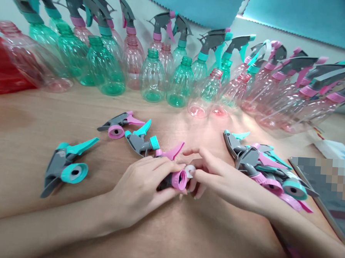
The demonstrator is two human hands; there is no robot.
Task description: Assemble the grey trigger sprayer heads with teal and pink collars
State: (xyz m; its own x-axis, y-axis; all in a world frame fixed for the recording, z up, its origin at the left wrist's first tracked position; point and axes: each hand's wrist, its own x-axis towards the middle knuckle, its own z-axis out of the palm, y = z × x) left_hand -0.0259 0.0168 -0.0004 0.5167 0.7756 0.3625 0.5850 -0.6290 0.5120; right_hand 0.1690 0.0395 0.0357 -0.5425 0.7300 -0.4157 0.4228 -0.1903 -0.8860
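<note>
My left hand (146,185) is closed around a grey spray trigger head with a pink collar (179,180) and a pink trigger. The collar's open end faces right. Beside that opening, my right hand (206,171) pinches a small white, disc-like piece (190,171) between thumb and finger. Behind my left hand lies a trigger head with a teal collar (154,142). Further left are one with a pink collar (116,132) and another with a teal collar (74,172). My fingers hide much of the held trigger head's body.
Several trigger heads (263,168) are heaped right of my right hand, next to a tablet-like device (325,194). Clear green bottles (180,81) and pink bottles (132,61), some with sprayers fitted, line the back. A red bag (8,70) is at far left, a white box (335,149) at right.
</note>
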